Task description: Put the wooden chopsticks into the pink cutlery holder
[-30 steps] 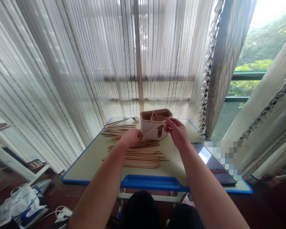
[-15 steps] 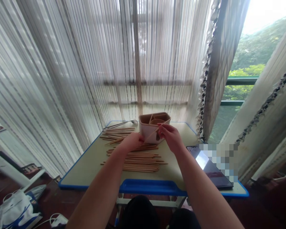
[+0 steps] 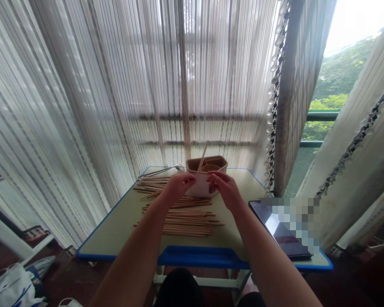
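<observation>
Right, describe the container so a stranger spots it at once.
Start with the blue-edged table before the striped curtain. Toward its far edge, beyond the left hand and right hand, a pale container stands. Unlike the thin sticks lying nearer, it is open-topped, with brown inside walls and dividers.

Now holds the thin wooden stick [image 3: 202,160] in the fingers of the left hand [image 3: 188,182] alone, no longer slanted between both hands. Points it steeply upward, with the top end above the rim of the container [image 3: 203,186]. Raises the left hand higher before the container, leaving the right hand [image 3: 222,185] apart from the stick. Looks slightly higher, placing the table [image 3: 115,230] lower in view.
</observation>
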Motion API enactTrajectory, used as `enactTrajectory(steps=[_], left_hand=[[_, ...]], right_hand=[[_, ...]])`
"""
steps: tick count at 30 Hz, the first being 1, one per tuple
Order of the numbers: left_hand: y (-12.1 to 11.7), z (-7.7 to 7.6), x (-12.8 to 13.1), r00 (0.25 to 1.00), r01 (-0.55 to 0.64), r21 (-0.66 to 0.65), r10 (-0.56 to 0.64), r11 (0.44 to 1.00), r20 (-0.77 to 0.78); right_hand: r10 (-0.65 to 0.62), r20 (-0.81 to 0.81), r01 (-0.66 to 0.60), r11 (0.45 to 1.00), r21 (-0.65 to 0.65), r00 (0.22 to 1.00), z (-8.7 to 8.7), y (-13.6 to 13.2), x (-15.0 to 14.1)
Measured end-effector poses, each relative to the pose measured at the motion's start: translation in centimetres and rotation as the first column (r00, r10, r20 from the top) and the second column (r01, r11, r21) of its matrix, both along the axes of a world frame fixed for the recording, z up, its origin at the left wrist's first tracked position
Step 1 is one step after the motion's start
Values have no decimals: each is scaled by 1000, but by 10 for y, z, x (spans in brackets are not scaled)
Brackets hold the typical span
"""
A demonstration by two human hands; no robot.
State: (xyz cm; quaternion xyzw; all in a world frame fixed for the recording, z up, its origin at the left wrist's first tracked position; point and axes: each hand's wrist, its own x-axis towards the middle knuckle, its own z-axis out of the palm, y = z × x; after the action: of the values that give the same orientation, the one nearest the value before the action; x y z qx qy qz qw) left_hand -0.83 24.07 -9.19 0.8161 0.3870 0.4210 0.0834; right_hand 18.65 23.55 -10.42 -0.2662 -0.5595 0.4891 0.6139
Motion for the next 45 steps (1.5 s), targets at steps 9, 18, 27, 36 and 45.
enactTrajectory(steps=[9,18,27,36,45], left_hand=[[5,6,9,941,-253,282,168,926,295],[24,9,22,945,-273,259,208,927,251],[18,10,28,949,-310,271,314,911,31],[20,7,29,936,-325,228,347,918,-61],[16,7,31,906,-377,245,411,893,-103]], right_hand=[[-6,86,9,999,-38,996,-10,6,-8],[-9,38,11,999,-40,999,-9,6,-10],[-44,28,45,999,-21,999,-8,5,-8],[-101,50,95,989,116,994,-11,8,-12],[-135,73,126,985,115,988,-10,6,-17]])
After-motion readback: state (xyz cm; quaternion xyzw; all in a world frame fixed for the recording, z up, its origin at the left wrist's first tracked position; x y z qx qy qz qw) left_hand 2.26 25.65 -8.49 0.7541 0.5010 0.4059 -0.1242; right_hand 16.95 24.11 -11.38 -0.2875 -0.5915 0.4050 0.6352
